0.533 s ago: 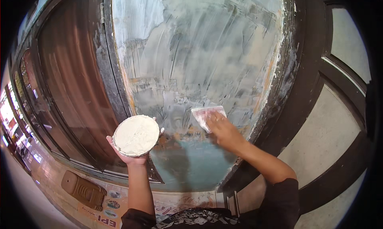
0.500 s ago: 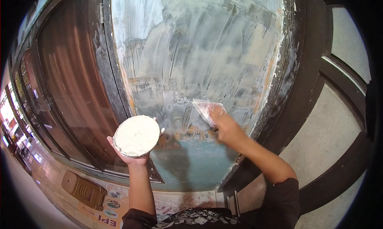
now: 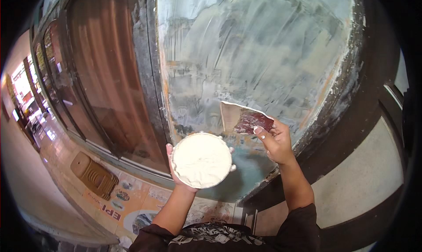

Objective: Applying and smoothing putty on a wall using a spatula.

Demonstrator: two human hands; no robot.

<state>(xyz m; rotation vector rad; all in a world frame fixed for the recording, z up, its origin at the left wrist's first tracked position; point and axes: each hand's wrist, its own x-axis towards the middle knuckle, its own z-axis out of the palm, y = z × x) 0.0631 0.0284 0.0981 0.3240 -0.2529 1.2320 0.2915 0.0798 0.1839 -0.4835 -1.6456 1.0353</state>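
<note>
A round bowl of white putty (image 3: pixel 201 160) rests in my left hand (image 3: pixel 170 162), whose fingers wrap round its far side and rim. My right hand (image 3: pixel 278 142) grips a putty knife (image 3: pixel 247 119) with a wide pale blade and a dark red part smeared with white. The thumb lies on top, and white specks stick to it. Beyond both hands stands a wall panel (image 3: pixel 259 58), streaked grey and white over most of its face, with bare blue-green paint low down. The blade is held in front of the panel, up and to the right of the bowl.
Brown curtains behind glass (image 3: pixel 103 72) stand to the left in a dark frame. A stack of brown plastic stools (image 3: pixel 93 175) sits on the floor at lower left, beside a printed sheet (image 3: pixel 127 208). Dark wooden framing with pale panels (image 3: pixel 365 177) rises at right.
My right hand has turned and drawn back from the panel, so the knife's broad face now shows. The view has shifted left, and the bowl appears closer to the knife.
</note>
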